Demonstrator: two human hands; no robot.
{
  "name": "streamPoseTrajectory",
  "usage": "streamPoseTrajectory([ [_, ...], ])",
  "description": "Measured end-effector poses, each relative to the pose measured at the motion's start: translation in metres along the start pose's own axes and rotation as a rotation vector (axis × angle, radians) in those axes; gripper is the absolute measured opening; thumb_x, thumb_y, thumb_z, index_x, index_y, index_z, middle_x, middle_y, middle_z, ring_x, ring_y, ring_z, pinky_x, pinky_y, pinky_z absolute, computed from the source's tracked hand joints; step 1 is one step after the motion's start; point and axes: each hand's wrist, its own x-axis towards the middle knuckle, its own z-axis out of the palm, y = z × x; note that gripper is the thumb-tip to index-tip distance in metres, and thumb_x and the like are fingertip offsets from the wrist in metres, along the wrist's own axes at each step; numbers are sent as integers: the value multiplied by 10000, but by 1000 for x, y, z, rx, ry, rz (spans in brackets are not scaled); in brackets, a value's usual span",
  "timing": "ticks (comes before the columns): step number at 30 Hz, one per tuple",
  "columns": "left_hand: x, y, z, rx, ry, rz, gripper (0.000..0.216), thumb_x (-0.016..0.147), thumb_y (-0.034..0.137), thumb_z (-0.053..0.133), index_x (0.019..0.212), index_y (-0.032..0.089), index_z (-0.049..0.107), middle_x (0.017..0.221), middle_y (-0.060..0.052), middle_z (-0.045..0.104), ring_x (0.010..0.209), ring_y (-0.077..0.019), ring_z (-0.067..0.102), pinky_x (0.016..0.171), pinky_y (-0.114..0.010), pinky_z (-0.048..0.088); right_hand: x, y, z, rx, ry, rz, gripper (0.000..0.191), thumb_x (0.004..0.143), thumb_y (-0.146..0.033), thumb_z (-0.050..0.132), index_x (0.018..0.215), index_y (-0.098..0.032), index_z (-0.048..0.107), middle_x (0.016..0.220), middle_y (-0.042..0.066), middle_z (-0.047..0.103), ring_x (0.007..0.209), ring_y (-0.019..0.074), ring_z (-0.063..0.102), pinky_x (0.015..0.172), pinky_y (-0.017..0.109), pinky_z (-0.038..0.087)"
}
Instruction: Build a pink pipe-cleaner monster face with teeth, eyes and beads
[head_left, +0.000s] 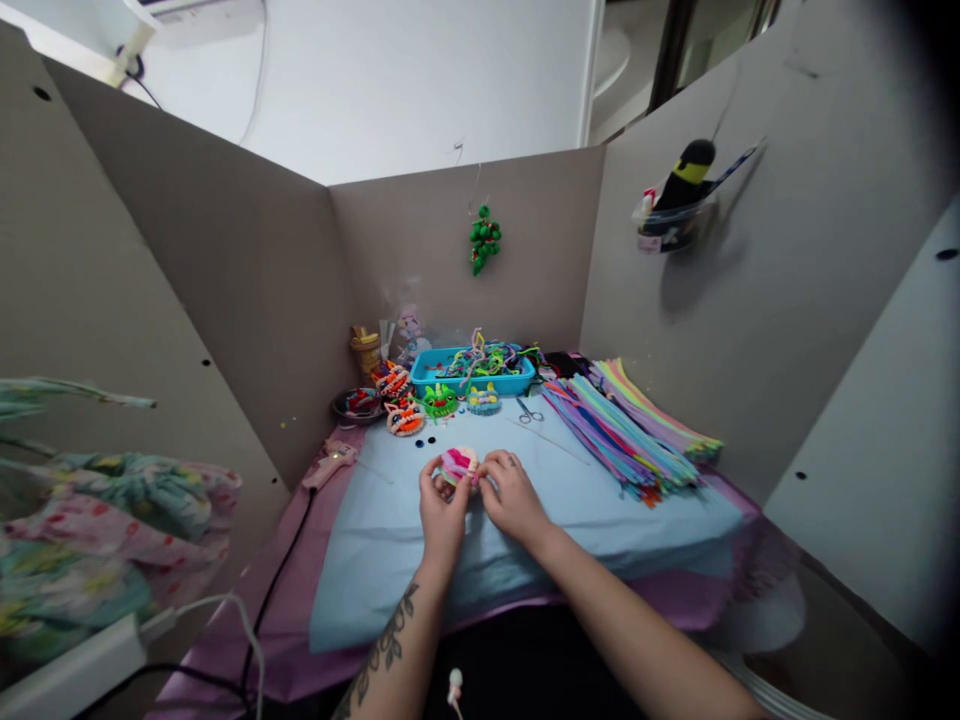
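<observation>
Steadiness helps (we judge): nearer than the blue tray (514,384), our left hand (442,507) pinches the pink piece (457,459), our right hand (512,494) its edge.

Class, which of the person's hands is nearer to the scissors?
Right. The right hand is on the near side of the scissors; the left hand is also on the near side, but farther left.

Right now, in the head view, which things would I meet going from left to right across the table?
Pink corded tool, orange-and-cream figure, hand-held pink-and-cream piece, scissors, bundled fuzzy stems.
</observation>
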Motion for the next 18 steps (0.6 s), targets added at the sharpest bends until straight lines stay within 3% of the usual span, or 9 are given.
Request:
streamPoseTrajectory([
  [5, -4, 3, 1, 58, 37, 57, 579, 696, 297, 714, 1189, 188, 431, 848, -41, 656, 792, -170, 657, 730, -284, 497, 0, -2, 6, 75, 113, 119, 70, 785, -142, 526, 759, -192, 567, 846, 58, 542, 872, 216, 511, 815, 366, 427],
  [12, -7, 0, -2, 204, 23, 130, 491, 713, 293, 687, 1150, 189, 489, 733, -3, 649, 669, -145, 631, 640, -250, 474, 4, 10, 17, 235, 89, 393, 87, 694, -157, 546, 617, -188, 573, 706, 17, 540, 660, 159, 524, 635, 282, 435],
  [18, -6, -2, -4, 262, 11, 139, 444, 721, 281, 680, 1120, 193, 506, 737, -3, 653, 657, -142, 626, 628, -249, 474, 3, 12, 19, 268, 113, 419, 135, 700, -186, 518, 568, -194, 538, 647, -2, 523, 637, 154, 523, 613, 265, 417],
])
